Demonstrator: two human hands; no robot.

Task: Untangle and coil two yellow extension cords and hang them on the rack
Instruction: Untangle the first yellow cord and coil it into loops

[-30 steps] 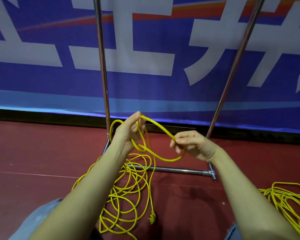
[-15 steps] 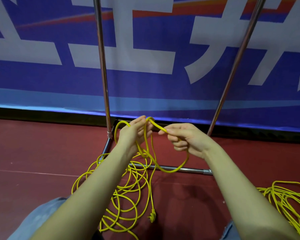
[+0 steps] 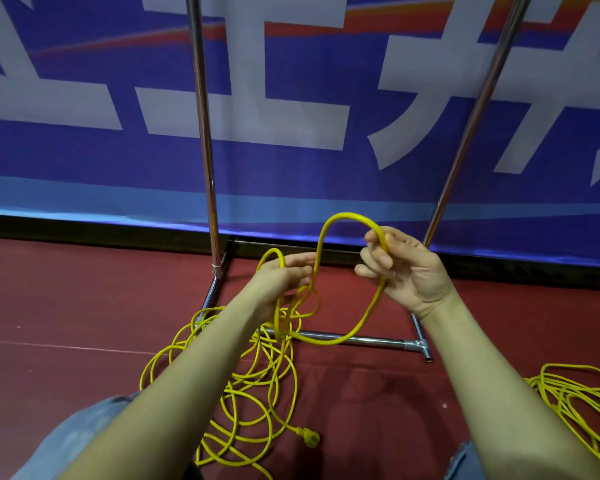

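The right hand [image 3: 406, 268] has drawn the pinched yellow cord [image 3: 352, 336] rightward from the gripping left hand [image 3: 284, 277], forming another coil loop.

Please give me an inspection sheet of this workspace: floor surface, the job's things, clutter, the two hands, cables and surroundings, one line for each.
Surface: dark red floor.
Job's things: first yellow cord, mostly loose on the floor, its plug lying free; second yellow cord heaped at the right; metal rack, nothing hung on the part in view.
Clutter: nothing seen.
Hands: left hand holds loops of the first cord; right hand grips a raised loop.
Cables: only the two cords.
Surroundings: blue banner with white characters behind the rack.
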